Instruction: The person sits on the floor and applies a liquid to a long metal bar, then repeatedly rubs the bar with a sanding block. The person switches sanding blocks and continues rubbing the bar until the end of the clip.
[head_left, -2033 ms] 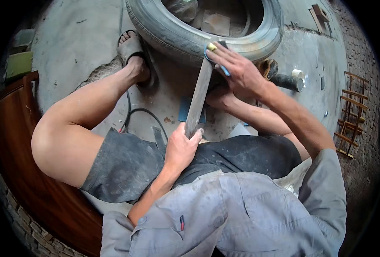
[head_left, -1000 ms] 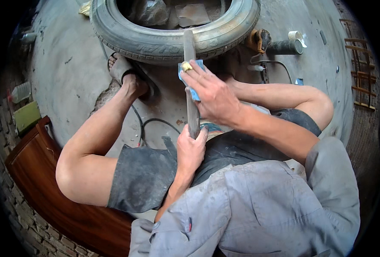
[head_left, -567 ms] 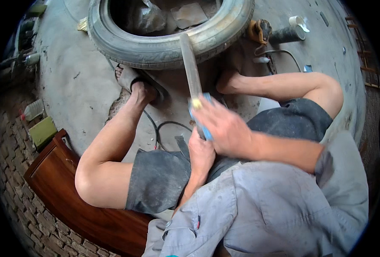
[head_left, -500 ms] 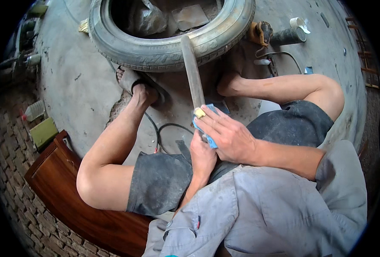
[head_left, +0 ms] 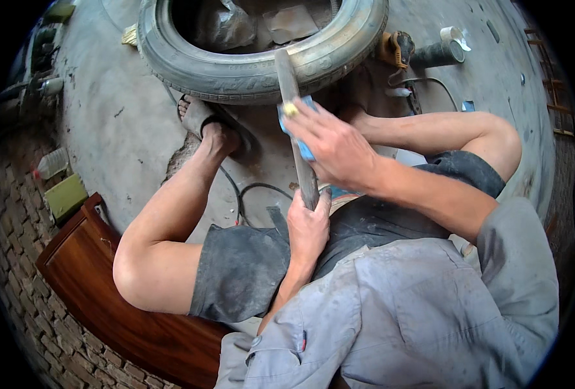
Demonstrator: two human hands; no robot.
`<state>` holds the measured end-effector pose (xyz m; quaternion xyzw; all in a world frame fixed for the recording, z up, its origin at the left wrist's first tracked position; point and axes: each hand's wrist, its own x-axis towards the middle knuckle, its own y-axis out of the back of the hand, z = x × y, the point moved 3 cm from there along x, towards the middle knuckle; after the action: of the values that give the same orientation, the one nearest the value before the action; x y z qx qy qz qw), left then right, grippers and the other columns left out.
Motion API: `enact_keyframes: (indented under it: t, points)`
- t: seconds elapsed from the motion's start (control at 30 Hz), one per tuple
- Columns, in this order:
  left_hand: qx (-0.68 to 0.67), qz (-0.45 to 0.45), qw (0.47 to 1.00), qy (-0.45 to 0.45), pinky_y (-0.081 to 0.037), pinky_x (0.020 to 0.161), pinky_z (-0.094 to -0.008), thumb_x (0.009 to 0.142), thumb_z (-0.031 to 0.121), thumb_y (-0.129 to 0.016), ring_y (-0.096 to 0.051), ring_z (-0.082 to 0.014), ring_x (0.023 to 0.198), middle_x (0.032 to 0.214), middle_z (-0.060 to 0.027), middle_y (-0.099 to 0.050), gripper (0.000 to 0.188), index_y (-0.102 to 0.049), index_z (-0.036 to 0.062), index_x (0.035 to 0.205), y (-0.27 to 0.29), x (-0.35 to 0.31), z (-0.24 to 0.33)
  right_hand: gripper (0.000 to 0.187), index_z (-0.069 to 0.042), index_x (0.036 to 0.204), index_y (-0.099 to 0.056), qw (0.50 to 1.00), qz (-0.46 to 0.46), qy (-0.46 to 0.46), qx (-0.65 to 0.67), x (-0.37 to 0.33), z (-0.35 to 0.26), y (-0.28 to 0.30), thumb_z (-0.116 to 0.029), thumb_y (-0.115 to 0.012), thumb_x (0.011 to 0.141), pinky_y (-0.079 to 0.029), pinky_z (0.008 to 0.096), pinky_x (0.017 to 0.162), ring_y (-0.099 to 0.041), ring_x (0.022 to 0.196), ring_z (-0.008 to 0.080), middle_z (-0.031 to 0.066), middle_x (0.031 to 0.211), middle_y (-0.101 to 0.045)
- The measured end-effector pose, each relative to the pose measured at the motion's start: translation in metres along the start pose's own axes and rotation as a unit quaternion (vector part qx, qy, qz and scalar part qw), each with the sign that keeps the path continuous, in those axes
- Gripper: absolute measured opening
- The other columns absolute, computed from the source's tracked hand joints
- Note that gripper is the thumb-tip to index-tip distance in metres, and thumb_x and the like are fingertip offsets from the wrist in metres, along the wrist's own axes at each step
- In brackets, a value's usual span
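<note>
My left hand (head_left: 309,223) is wrapped round the near end of a long, greyish wooden bar (head_left: 305,175). The bar's far end rests on the sidewall of a worn tyre (head_left: 235,78) lying between my feet. Midway along the bar, my right hand (head_left: 342,142) presses a folded blue sheet, probably sandpaper (head_left: 305,151), over the wood. A small yellow patch (head_left: 290,109) shows at its fingertips. The underside of the sheet is hidden by my fingers and the bar.
An orange and black power tool (head_left: 399,49) with a dark cylinder lies right of the tyre, its cable trailing nearby. A roll of tape (head_left: 452,35) is beyond it. A clear plastic bag (head_left: 234,27) sits inside the tyre. At left lies a varnished wooden panel (head_left: 125,292).
My right hand has slid the blue sheet away from me along the bar, toward the tyre. My left hand stays at the near end, now more exposed.
</note>
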<state>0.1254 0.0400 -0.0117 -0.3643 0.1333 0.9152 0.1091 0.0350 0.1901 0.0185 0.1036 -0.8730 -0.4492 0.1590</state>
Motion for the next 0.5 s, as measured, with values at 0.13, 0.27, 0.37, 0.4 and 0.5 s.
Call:
enact_keyframes:
  t: [0.13,0.27,0.37,0.4,0.5]
  points:
    - [-0.027,0.058,0.978,-0.197,-0.04,0.04,-0.0307,0.101,0.019,-0.067,-0.054,-0.0124,0.045,0.064,-0.0028,-0.059,0.021,-0.06,0.0002,0.1,-0.003,0.008,-0.014,0.05,0.008,0.126,-0.066,0.993,-0.077,0.061,0.064,-0.064,-0.046,0.006,-0.008,-0.069,0.079,-0.044,0.0539,0.119,-0.057,0.138,0.0408,0.0281,0.139,-0.062]
    - [-0.062,-0.039,0.995,0.073,-0.038,0.04,-0.0297,0.101,0.023,-0.069,-0.05,-0.012,0.043,0.061,-0.0037,-0.056,0.024,-0.059,0.0016,0.1,0.001,-0.008,0.019,0.054,0.008,0.13,-0.063,0.999,-0.007,0.05,-0.019,0.002,0.019,0.004,-0.006,-0.069,0.078,-0.043,0.0487,0.119,-0.057,0.138,0.0389,0.0263,0.14,-0.062]
    - [-0.098,-0.055,0.988,0.103,-0.038,0.039,-0.0296,0.101,0.022,-0.067,-0.05,-0.012,0.043,0.063,-0.0041,-0.058,0.021,-0.058,0.0021,0.099,0.004,-0.009,0.021,0.053,0.008,0.13,-0.064,0.997,-0.018,0.077,0.015,-0.007,0.007,-0.002,-0.006,-0.069,0.078,-0.044,0.0497,0.12,-0.056,0.14,0.0382,0.0257,0.14,-0.063]
    - [-0.107,-0.06,0.987,0.103,-0.039,0.039,-0.0295,0.101,0.021,-0.066,-0.051,-0.012,0.044,0.064,-0.0043,-0.058,0.02,-0.058,0.0022,0.099,0.005,-0.009,0.019,0.053,0.008,0.13,-0.065,0.994,-0.025,0.098,0.035,-0.029,-0.01,0.002,-0.006,-0.068,0.078,-0.044,0.0499,0.12,-0.056,0.14,0.0379,0.0258,0.141,-0.063]
    - [-0.114,-0.042,0.99,0.078,-0.039,0.039,-0.0293,0.101,0.021,-0.066,-0.053,-0.0119,0.045,0.065,-0.0046,-0.059,0.021,-0.057,0.0015,0.098,0.003,-0.011,0.021,0.052,0.005,0.13,-0.065,0.989,-0.055,0.131,0.035,-0.042,-0.012,0.006,-0.004,-0.067,0.079,-0.047,0.0502,0.118,-0.06,0.136,0.0386,0.0272,0.142,-0.062]
